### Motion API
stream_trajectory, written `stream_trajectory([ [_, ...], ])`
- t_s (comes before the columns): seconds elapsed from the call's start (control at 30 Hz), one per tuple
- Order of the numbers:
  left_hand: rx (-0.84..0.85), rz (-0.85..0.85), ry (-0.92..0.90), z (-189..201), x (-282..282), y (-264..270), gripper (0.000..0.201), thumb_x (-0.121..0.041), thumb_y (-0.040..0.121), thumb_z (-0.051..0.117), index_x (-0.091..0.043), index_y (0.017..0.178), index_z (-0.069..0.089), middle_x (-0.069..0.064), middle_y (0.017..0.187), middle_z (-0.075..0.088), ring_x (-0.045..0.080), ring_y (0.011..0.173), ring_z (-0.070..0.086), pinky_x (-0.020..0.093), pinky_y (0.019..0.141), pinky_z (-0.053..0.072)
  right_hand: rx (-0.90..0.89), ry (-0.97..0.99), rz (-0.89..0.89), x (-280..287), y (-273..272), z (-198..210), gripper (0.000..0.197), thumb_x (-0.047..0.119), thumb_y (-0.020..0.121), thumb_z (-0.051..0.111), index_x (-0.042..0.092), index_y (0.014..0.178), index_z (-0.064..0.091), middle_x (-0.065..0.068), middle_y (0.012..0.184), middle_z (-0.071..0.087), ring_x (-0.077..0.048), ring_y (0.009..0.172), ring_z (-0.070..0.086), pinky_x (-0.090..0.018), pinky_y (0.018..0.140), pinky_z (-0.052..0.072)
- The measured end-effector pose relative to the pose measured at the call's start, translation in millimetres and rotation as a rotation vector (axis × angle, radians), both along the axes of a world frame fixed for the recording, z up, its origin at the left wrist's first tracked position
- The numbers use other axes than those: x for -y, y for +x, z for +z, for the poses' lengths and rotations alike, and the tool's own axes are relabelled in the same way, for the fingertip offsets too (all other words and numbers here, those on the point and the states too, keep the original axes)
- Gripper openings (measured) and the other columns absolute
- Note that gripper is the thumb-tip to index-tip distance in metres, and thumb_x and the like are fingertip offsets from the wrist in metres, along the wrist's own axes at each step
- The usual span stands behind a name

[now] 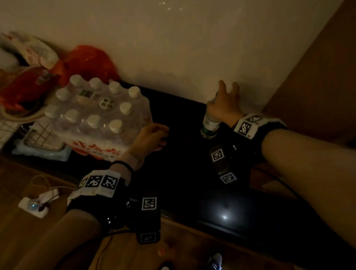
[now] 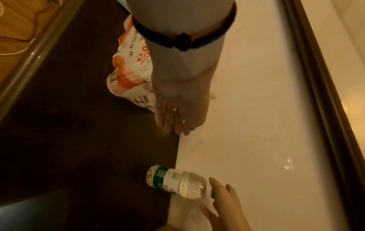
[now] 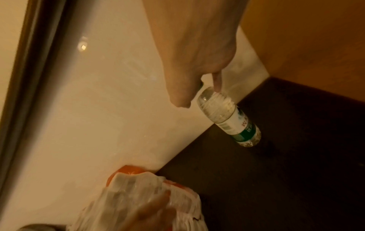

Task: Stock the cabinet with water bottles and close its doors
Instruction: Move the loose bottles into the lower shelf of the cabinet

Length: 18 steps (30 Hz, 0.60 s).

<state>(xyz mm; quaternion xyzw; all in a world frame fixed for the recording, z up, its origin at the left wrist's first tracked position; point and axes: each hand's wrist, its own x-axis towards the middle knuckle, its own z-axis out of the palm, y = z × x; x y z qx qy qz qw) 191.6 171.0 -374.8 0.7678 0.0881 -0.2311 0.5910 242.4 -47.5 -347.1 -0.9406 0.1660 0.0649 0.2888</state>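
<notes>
From the head view, the right hand reaches to the back of a dark cabinet top, against the pale wall, with its fingers spread above a single water bottle. Most of the bottle is hidden behind the wrist there. The right wrist view shows more: the bottle stands on the dark top close to the wall, near the corner by a wooden side panel, and one finger touches its shoulder while the thumb hangs beside it. The left wrist view shows the fingers straight and apart around the bottle's neck end, not wrapped round it; the cap is hidden.

The left hand hovers just beside a shrink-wrapped pack of bottles with white caps, its fingers loosely curled and holding nothing. In the left wrist view that hand hangs with relaxed fingers, the pack's orange-printed wrap behind it.

Only the head view shows the red bags behind the pack, a power strip on the wooden floor, and the person's shoes.
</notes>
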Motion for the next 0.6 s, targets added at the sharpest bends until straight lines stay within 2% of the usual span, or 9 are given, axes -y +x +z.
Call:
stream_trajectory([
  [0.07, -0.031, 0.025, -0.025, -10, -3, -4, 0.022, -0.007, 0.097, 0.048, -0.022, 0.085, 0.058, -0.002, 0.078, 0.055, 0.009, 0.061, 0.054, 0.022, 0.061, 0.044, -0.055, -0.025, 0.011, 1, 10, -11, 0.057, 0.028, 0.093, 0.050, 0.014, 0.142, 0.026, -0.022, 0.150, 0.016, -0.044, 0.131, 0.031, -0.046, 0.108, 0.033],
  [0.13, -0.064, 0.039, -0.041, -18, -10, -9, 0.022, -0.007, 0.098, 0.048, -0.022, 0.086, 0.058, -0.002, 0.077, 0.055, 0.004, 0.054, 0.056, 0.021, 0.059, 0.044, -0.010, -0.001, -0.011, 3, 16, -22, 0.033, 0.025, 0.093, 0.048, 0.013, 0.122, 0.038, -0.020, 0.132, 0.033, -0.038, 0.107, 0.046, -0.044, 0.092, 0.040],
  [0.17, -0.079, 0.046, -0.050, -23, -13, -11, 0.022, -0.006, 0.098, 0.047, -0.022, 0.086, 0.057, -0.001, 0.076, 0.054, 0.001, 0.049, 0.056, 0.020, 0.057, 0.043, 0.037, 0.008, -0.018, 4, 19, -25, 0.024, 0.024, 0.094, 0.047, 0.012, 0.113, 0.040, -0.018, 0.120, 0.039, -0.033, 0.095, 0.046, -0.040, 0.082, 0.039],
  [0.23, -0.106, 0.064, -0.057, -31, -21, -16, 0.025, -0.004, 0.099, 0.045, -0.021, 0.084, 0.055, -0.001, 0.075, 0.052, -0.003, 0.042, 0.055, 0.016, 0.053, 0.043, 0.115, 0.001, 0.016, 9, 25, -30, 0.024, 0.027, 0.096, 0.048, 0.007, 0.108, 0.042, -0.014, 0.100, 0.045, -0.027, 0.081, 0.045, -0.039, 0.072, 0.039],
  [0.33, -0.135, 0.092, -0.020, -39, -30, -23, 0.026, -0.004, 0.098, 0.046, -0.021, 0.082, 0.055, 0.000, 0.074, 0.052, -0.004, 0.040, 0.054, 0.015, 0.052, 0.043, 0.185, -0.034, 0.090, 11, 27, -34, 0.027, 0.027, 0.096, 0.049, 0.003, 0.103, 0.039, -0.006, 0.073, 0.044, -0.029, 0.076, 0.048, -0.040, 0.065, 0.038],
  [0.4, -0.147, 0.116, -0.025, -43, -37, -26, 0.024, -0.005, 0.098, 0.047, -0.022, 0.083, 0.057, -0.001, 0.075, 0.053, -0.003, 0.043, 0.055, 0.019, 0.059, 0.043, 0.244, -0.042, 0.104, 4, 21, -37, 0.029, 0.023, 0.097, 0.048, -0.002, 0.110, 0.041, -0.014, 0.076, 0.053, -0.037, 0.076, 0.055, -0.036, 0.064, 0.037],
  [0.47, -0.154, 0.133, -0.039, -45, -42, -28, 0.024, -0.005, 0.098, 0.047, -0.021, 0.083, 0.057, -0.001, 0.076, 0.054, -0.001, 0.044, 0.055, 0.022, 0.061, 0.042, 0.277, -0.062, 0.152, -4, 12, -39, 0.038, 0.023, 0.096, 0.048, -0.006, 0.120, 0.040, -0.027, 0.090, 0.061, -0.043, 0.081, 0.060, -0.037, 0.062, 0.039],
  [0.53, -0.150, 0.140, -0.038, -45, -41, -28, 0.024, -0.006, 0.098, 0.047, -0.021, 0.082, 0.057, 0.000, 0.076, 0.054, 0.002, 0.048, 0.055, 0.023, 0.061, 0.042, 0.275, -0.076, 0.224, -9, 2, -40, 0.036, 0.023, 0.096, 0.049, -0.004, 0.117, 0.041, -0.029, 0.093, 0.062, -0.044, 0.081, 0.061, -0.039, 0.060, 0.043],
  [0.6, -0.138, 0.118, -0.029, -42, -37, -28, 0.024, -0.006, 0.097, 0.048, -0.022, 0.083, 0.057, 0.000, 0.076, 0.055, 0.006, 0.054, 0.056, 0.021, 0.060, 0.044, 0.286, -0.044, 0.170, -11, -11, -39, 0.032, 0.024, 0.095, 0.049, -0.002, 0.113, 0.042, -0.027, 0.093, 0.063, -0.042, 0.081, 0.062, -0.040, 0.061, 0.045],
])
